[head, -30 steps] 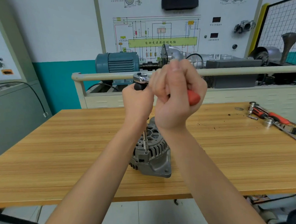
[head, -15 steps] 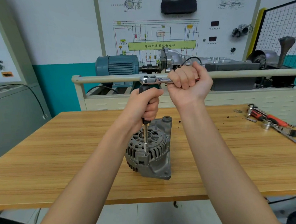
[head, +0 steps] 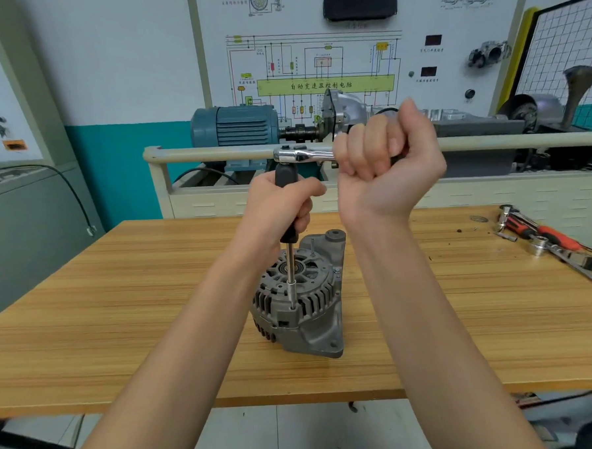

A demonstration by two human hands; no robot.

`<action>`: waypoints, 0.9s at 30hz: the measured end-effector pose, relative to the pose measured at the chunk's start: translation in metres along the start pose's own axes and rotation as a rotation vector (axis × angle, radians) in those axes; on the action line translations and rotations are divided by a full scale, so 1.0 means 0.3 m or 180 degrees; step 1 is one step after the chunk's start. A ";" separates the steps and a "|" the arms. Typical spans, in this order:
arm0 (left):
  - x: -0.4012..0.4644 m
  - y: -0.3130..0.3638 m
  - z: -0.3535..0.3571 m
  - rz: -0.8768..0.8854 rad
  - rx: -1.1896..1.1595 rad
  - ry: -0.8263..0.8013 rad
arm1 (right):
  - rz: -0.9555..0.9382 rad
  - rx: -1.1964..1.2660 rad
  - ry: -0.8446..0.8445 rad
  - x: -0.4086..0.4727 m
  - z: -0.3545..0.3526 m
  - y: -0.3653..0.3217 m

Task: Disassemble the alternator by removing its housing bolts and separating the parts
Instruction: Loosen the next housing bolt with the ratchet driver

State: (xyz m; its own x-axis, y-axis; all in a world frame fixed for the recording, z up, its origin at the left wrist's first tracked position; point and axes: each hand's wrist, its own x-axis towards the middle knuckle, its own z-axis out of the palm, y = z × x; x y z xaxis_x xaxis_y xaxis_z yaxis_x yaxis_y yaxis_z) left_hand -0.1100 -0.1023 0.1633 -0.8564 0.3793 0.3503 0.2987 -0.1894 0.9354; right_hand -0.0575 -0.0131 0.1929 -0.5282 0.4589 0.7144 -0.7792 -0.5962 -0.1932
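A grey alternator [head: 302,313] stands on the wooden table [head: 121,319], vented housing up. A long steel extension bar [head: 291,276] rises straight up from a housing bolt on its near rim. My left hand [head: 280,208] grips the bar's black sleeve above the alternator. A chrome ratchet [head: 301,154] sits on top of the bar, its handle pointing right. My right hand [head: 384,164] is curled round that handle, which is mostly hidden in the fist. A second thin bolt [head: 312,247] stands up at the housing's far side.
Loose tools [head: 546,242] lie at the table's right end: a red-handled driver, sockets and a flat steel tool. Behind the table runs a cream rail [head: 215,151] with a blue motor [head: 234,124] and a wiring display board [head: 313,51].
My right hand swung the ratchet handle from pointing toward me out to the right. My left hand slid down the black sleeve, uncovering the alternator.
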 end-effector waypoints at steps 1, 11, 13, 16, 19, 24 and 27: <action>0.001 0.005 -0.013 0.0051 0.0022 -0.0137 | 0.0313 0.0230 0.0193 0.027 -0.019 -0.008; 0.013 0.016 -0.001 0.0052 -0.0452 -0.0613 | 0.1250 0.1462 0.0811 0.101 -0.092 0.015; 0.017 0.016 0.002 0.0044 -0.0414 -0.0303 | 0.0903 0.1029 0.0680 0.071 -0.060 0.007; 0.018 0.012 0.030 0.0057 -0.0333 0.0304 | 0.0105 0.0106 0.0136 -0.001 0.009 0.017; 0.020 0.004 0.054 0.0270 -0.0002 0.0817 | -0.1121 -0.0998 -0.0404 -0.072 0.065 0.056; 0.010 -0.010 0.023 0.0414 -0.0059 0.0650 | -0.1143 -0.1050 -0.0648 -0.073 0.064 0.066; 0.017 -0.005 -0.025 0.0235 -0.0429 -0.0269 | -0.0251 -0.0310 -0.0444 -0.008 0.024 0.028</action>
State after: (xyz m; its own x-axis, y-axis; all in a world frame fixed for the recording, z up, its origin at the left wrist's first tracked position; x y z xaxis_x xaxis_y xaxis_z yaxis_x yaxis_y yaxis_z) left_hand -0.1180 -0.1068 0.1633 -0.7940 0.4337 0.4260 0.2954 -0.3372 0.8939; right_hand -0.0604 -0.0240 0.1945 -0.4177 0.4018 0.8149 -0.8489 -0.4924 -0.1923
